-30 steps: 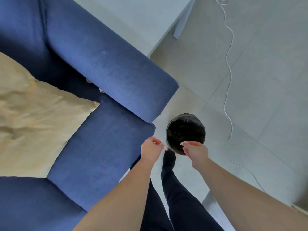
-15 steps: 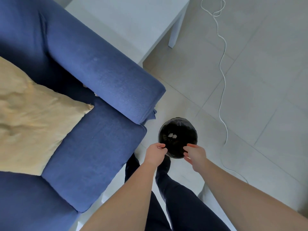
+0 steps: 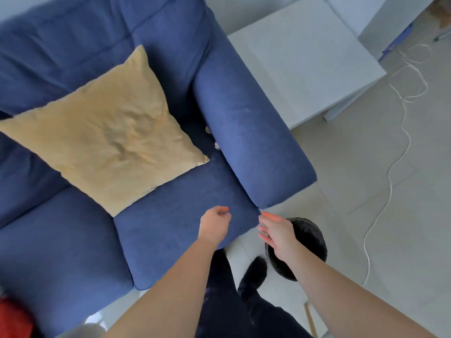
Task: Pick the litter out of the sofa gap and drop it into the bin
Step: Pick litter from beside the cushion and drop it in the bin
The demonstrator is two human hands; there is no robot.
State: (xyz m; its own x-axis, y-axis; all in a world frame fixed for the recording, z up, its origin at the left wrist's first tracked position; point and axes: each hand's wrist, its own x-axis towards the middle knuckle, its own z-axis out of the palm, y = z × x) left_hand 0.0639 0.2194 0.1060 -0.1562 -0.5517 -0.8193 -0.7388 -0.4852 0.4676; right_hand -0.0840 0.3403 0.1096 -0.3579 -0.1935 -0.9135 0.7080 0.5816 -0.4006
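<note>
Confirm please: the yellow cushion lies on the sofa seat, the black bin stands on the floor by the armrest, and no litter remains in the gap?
One point is wrong. The head view shows small pale litter pieces remaining in the gap beside the armrest. The yellow cushion and black bin are as stated.

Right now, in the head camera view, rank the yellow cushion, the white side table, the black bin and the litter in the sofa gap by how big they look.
1. yellow cushion, though it sits nearer the camera
2. white side table, close behind
3. black bin, partly hidden by the right hand
4. litter, tiny scraps in the gap
</note>
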